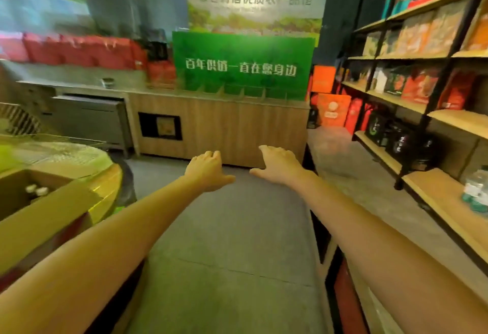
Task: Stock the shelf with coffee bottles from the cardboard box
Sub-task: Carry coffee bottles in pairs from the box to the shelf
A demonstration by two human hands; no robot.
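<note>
Both hands are empty right now, nothing being carried. Left hand (208,170) and right hand (280,164) are stuck out in front over the floor (232,228), palms down, fingers loose and drooping a bit, thumbs pointing in at each other with a clear gap between them. Arms are nearly straight and roughly parallel, and neither one touches anything.

As for the coffee bottles (37,190), only a couple of pale caps show, poking up inside the cardboard box (39,217) low on the left. The box sits flaps-open on a round yellow tabletop (105,191). I'd guess that's so you can grab from the top without crouching. The shelf (443,201) to fill is over on the right. Its nearest wooden board is mostly bare, with a few clear bottles (475,193) standing at the very edge of view. They're too blurry to say if they're the same product.

My read is that this is a between-trips moment. The next grab means swinging left to the box, and the left hand is the nearer one.

Further out, there's a wooden counter (224,127) with a green sign (243,64) straight ahead and red bags (79,48) along the back left. The whole picture is pretty motion-smeared.
</note>
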